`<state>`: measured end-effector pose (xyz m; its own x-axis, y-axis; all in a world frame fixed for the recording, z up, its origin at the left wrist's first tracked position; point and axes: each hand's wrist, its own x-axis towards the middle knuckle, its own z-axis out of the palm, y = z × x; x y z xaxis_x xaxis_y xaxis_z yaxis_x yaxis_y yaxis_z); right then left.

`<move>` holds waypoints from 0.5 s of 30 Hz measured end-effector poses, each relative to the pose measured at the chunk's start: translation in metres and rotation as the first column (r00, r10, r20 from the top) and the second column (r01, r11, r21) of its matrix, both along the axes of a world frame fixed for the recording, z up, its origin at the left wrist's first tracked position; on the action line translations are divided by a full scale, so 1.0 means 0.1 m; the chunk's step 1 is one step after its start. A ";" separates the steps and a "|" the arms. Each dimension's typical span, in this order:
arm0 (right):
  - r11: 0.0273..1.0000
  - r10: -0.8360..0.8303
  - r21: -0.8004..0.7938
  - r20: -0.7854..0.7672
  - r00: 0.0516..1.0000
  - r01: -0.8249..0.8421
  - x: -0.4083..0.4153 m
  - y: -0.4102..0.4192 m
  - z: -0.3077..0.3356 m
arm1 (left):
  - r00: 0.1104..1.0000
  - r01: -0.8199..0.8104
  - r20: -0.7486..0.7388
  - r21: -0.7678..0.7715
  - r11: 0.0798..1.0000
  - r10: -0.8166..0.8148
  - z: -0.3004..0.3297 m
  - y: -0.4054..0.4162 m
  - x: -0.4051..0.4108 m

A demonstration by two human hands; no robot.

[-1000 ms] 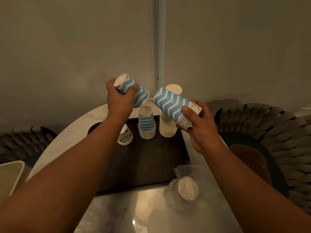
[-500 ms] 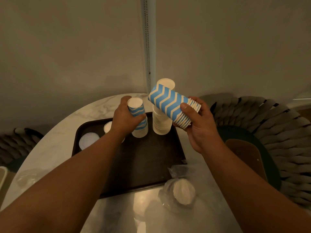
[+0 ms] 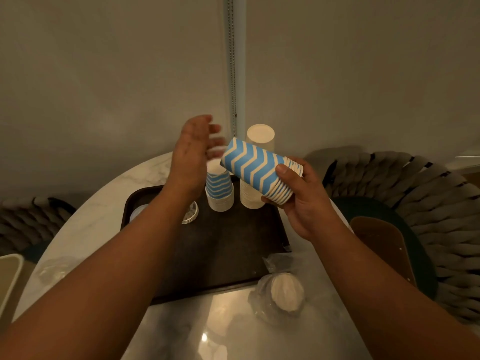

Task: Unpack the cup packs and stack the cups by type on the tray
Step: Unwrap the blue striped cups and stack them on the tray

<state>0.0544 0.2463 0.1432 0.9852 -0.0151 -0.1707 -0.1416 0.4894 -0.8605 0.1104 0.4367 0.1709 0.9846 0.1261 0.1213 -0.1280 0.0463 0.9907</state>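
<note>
A: What has the right hand (image 3: 306,203) got?

B: A nested sleeve of blue-and-cream zigzag paper cups (image 3: 259,170), held on its side above the far end of the dark rectangular tray (image 3: 233,245). Thumb and fingers wrap the rim end; the closed bases point left, toward the left hand (image 3: 191,154), which is spread wide and holds nothing.

A: How will that sleeve handle?

B: Light, I'd judge, and thin-walled, so a hard squeeze would dent the rims. The nested cups could slide apart if it tips base-down. Best to take the outermost cup by its base end with the free hand and pull along the axis.

A: Where would it go?

B: Onto the short upside-down stack of matching blue zigzag cups (image 3: 219,189), standing on the far part of the tray. Just right of it stands a taller stack of plain cream paper cups (image 3: 255,175), apparently touching or nearly so; that's the tight side. A small patterned stack (image 3: 191,215) peeks out by the left forearm.

A: Room to move?

B: The tray's near half is bare. Off its near right corner, on the pale marble table (image 3: 85,224), lies a clear plastic pack of white cups (image 3: 281,294), not yet opened as far as I can tell.
</note>
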 end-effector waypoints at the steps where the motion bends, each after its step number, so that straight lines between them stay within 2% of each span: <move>1: 1.000 0.015 0.012 0.002 1.000 -0.015 -0.01 0.01 0.01 | 0.991 0.123 -0.051 -0.036 0.992 -0.125 0.10 -0.02 -0.05; 3: 0.999 0.044 0.016 0.011 0.999 -0.045 -0.02 0.05 0.04 | 0.954 0.285 -0.119 0.089 0.954 -0.274 0.20 -0.02 -0.17; 4: 0.999 0.048 -0.003 0.024 0.999 -0.048 -0.03 0.06 0.05 | 0.958 0.275 -0.125 0.147 0.950 -0.258 0.19 -0.01 -0.20; 7: 0.989 0.047 -0.148 0.105 0.993 -0.031 -0.06 0.16 0.07 | 0.988 0.090 -0.144 0.206 0.974 -0.061 0.22 0.02 -0.24; 9: 0.984 0.040 -0.179 0.131 0.991 -0.016 -0.08 0.21 0.07 | 0.987 0.028 -0.161 0.289 0.957 0.020 0.21 0.02 -0.24; 15: 0.963 0.028 -0.268 0.187 0.982 0.024 -0.12 0.21 0.04 | 0.973 0.015 -0.206 0.490 0.872 0.099 0.16 -0.03 -0.23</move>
